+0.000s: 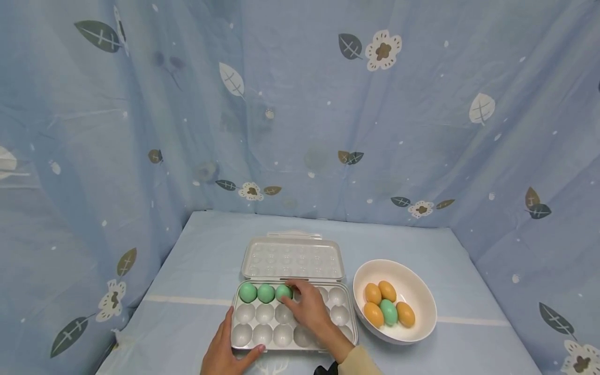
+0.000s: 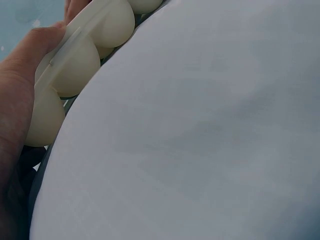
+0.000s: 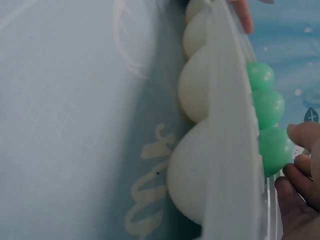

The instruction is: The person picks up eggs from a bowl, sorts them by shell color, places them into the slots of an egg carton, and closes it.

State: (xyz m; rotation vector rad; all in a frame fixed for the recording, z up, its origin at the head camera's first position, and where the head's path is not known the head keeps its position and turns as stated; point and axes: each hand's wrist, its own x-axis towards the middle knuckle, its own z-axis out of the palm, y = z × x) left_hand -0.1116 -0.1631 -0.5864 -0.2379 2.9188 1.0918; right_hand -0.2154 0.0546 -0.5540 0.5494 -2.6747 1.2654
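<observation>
An egg carton [image 1: 262, 334] lies with its lid [image 1: 293, 259] folded back. Its far row holds three green eggs from the left end, among them a first egg [image 1: 247, 292] and a second egg [image 1: 265, 293]. My right hand [image 1: 311, 311] pinches the third green egg [image 1: 283, 291] at its cup, thumb on one side and fingers on the other, seen close in the right wrist view. With the thumb along the front rim and fingers against the left side, my left hand [image 1: 226, 350] holds the carton's near-left corner. Its thumb [image 2: 42, 42] also shows in the left wrist view.
Right of the carton stands a white bowl [image 1: 423, 294] with several orange eggs [image 1: 405, 314] and one green egg [image 1: 388, 312]. Pale blue cloth [image 1: 206, 260] covers the table, and a patterned curtain [image 1: 300, 104] hangs behind and at both sides.
</observation>
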